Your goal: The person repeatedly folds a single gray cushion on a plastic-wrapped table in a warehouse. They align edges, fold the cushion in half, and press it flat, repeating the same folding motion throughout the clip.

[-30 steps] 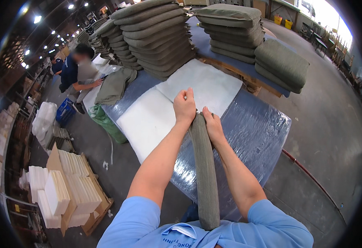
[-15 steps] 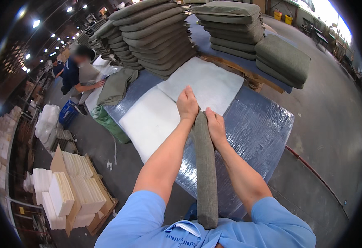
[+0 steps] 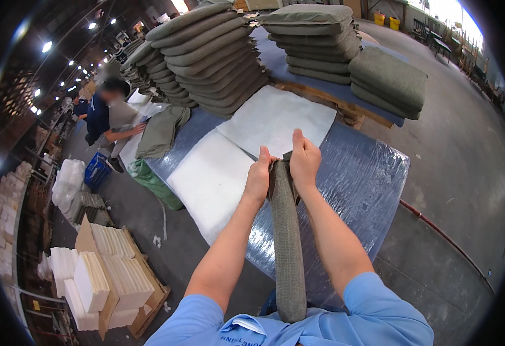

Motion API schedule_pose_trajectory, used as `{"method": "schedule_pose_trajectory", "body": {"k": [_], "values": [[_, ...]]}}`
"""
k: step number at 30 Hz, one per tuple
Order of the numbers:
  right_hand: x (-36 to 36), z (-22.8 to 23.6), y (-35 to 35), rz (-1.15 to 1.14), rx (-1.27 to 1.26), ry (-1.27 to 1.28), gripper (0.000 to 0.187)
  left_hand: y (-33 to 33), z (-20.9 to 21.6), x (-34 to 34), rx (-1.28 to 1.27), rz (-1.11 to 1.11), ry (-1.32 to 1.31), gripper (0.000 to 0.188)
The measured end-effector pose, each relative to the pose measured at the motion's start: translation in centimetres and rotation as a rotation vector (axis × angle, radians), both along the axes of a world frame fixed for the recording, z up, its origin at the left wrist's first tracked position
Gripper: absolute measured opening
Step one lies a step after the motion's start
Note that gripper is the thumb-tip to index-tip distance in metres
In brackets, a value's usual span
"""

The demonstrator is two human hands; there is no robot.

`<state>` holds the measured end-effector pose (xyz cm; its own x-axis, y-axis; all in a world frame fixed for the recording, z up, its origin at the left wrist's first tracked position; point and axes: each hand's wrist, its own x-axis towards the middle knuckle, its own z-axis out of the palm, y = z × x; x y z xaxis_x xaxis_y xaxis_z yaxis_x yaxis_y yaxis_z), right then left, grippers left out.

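A grey-green fabric cushion (image 3: 288, 248) stands on its narrow edge between my forearms, its near end against my shirt. At its far end my left hand (image 3: 258, 177) is closed on the left side of the cover's edge, thumb up. My right hand (image 3: 305, 161) grips the edge on the other side, slightly farther forward. What lies inside the cover is hidden. Past my hands, a white padding sheet (image 3: 281, 115) lies on the plastic-wrapped table (image 3: 362, 184). A second white padding sheet (image 3: 206, 173) lies nearer, to the left.
Tall cushion stacks (image 3: 212, 63) rise at the back, with a shorter cushion stack (image 3: 316, 43) and folded-looking cushions (image 3: 388, 83) to the right. Grey-green cloth (image 3: 163, 132) lies by a co-worker (image 3: 99, 118). White foam slabs (image 3: 123, 277) fill a pallet at left. A red hose (image 3: 448, 236) crosses the floor.
My right hand has moved up and forward along the cover's edge, while my left hand has come back a little. The cushion stays against my body.
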<state>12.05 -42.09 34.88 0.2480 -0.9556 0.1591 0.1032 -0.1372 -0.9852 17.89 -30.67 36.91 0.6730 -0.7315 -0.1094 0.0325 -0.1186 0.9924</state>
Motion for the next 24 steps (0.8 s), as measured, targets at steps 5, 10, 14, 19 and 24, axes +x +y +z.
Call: {"method": "schedule_pose_trajectory", "body": {"k": [5,10,14,19,24], "values": [[2.6,1.9,-1.4,0.190,-0.120,0.228,0.052,-0.1,-1.4,-0.2,-0.048,0.113,-0.066,0.069],[4.0,1.2,-1.4,0.270,-0.252,0.458,0.036,0.5,-2.4,0.3,-0.091,0.131,-0.109,0.056],[5.2,1.3,-1.8,0.240,-0.294,0.491,0.031,0.2,-2.5,0.8,-0.135,0.125,-0.174,0.042],[4.2,2.0,-1.4,0.362,-0.174,0.481,0.044,2.9,-2.9,1.6,-0.190,-0.087,0.002,0.026],[-1.9,-1.3,-3.8,0.669,0.129,0.026,0.038,4.8,-1.1,1.8,-0.263,-0.300,0.202,0.049]]}}
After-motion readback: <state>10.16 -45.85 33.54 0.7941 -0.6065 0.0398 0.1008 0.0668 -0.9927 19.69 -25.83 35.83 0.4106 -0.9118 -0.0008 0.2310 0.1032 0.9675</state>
